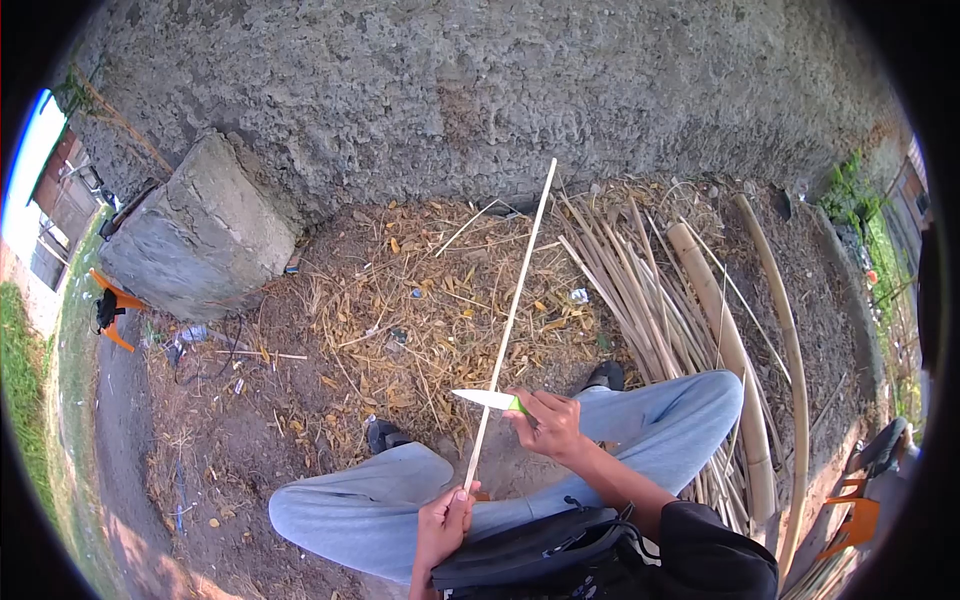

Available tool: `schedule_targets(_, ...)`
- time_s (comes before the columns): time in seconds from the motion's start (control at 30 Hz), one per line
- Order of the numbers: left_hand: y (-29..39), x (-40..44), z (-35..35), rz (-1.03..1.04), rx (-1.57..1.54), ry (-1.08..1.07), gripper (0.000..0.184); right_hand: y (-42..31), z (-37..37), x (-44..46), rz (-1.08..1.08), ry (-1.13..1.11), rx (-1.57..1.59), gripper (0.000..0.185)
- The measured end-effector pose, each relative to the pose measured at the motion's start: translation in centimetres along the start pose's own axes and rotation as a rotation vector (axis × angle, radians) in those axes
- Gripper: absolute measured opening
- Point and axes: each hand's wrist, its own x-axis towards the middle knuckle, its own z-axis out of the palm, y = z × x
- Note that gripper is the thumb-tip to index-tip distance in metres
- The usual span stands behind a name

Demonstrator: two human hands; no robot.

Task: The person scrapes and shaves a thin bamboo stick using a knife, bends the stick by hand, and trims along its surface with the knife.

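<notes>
A long, thin pale strip (522, 270) slants up and away from my lap toward the wall. Its near end is in my left hand (443, 525), whose fingers are wrapped round it. My right hand (548, 423) is closed on the green handle of a knife (484, 399). The knife's pale blade points left and lies across the strip, a short way above my left hand. Whether the blade cuts into the strip cannot be made out.
Thin split strips (625, 285) lie in a pile at the right, beside a thick pole (722, 335) and a curved pole (785, 330). A concrete block (205, 235) stands at the left against the rough wall (480, 90). Dry leaves and shavings (400, 290) cover the ground ahead.
</notes>
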Motion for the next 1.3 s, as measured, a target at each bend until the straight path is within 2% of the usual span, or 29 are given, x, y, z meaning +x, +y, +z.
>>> schedule_targets(0.5, -0.3, 0.1, -0.2, 0.046, 0.086, -0.011, 0.032, 0.7, 0.3, 0.9, 0.036, 0.097, -0.057, 0.026)
schedule_targets(0.73, -0.3, -0.4, -0.2, 0.012, 0.084, -0.014, 0.03, 1.4, -0.2, 1.6, 0.012, 0.055, -0.087, 0.025)
schedule_targets(0.8, -0.6, -0.7, 0.1, 0.024, 0.089, -0.034, 0.03, 3.0, 0.2, 2.4, 0.157, 0.159, -0.095, 0.025)
schedule_targets(0.9, 0.0, -1.1, 0.2, -0.005, 0.042, -0.008, 0.03, 3.1, 0.0, 3.4, 0.088, 0.184, -0.109, 0.024)
schedule_targets(1.07, 0.0, -0.7, -0.1, 0.095, 0.183, -0.022, 0.031, 3.7, -0.5, 4.8, 0.061, 0.173, -0.127, 0.022)
schedule_targets(1.13, -0.7, -1.5, 0.0, 0.112, 0.219, -0.021, 0.031, 6.0, -0.8, 6.2, 0.272, 0.282, -0.136, 0.021)
schedule_targets(1.17, -0.9, -1.4, -0.1, 0.134, 0.256, -0.024, 0.031, 6.4, -0.6, 6.6, 0.194, 0.29, -0.132, 0.018)
schedule_targets(1.27, 0.1, -1.3, -0.3, 0.114, 0.27, 0.012, 0.026, 5.8, -1.6, 8.0, 0.203, 0.181, -0.162, 0.021)
schedule_targets(1.3, 0.2, -1.4, -0.4, 0.117, 0.267, 0.012, 0.026, 6.0, -1.3, 8.2, 0.182, 0.22, -0.177, 0.019)
